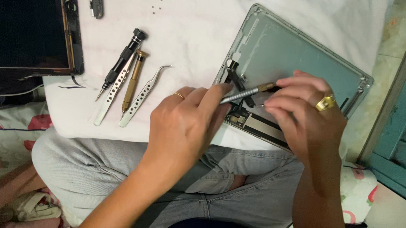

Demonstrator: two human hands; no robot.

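Two hands on one screwdriver [245, 94]: left hand [185, 128] pinches its knurled shaft, right hand [308, 110] closes fingertips round the brass end. Tip sits over the tablet shell [295, 52], on a white cloth across the lap. Shell likely thin, light, bendable; support by edges.

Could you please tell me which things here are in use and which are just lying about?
In use: left hand, right hand, screwdriver, open tablet shell.
Lying about: black screwdriver, brass screwdriver, two tweezers, detached screen, loose screws.
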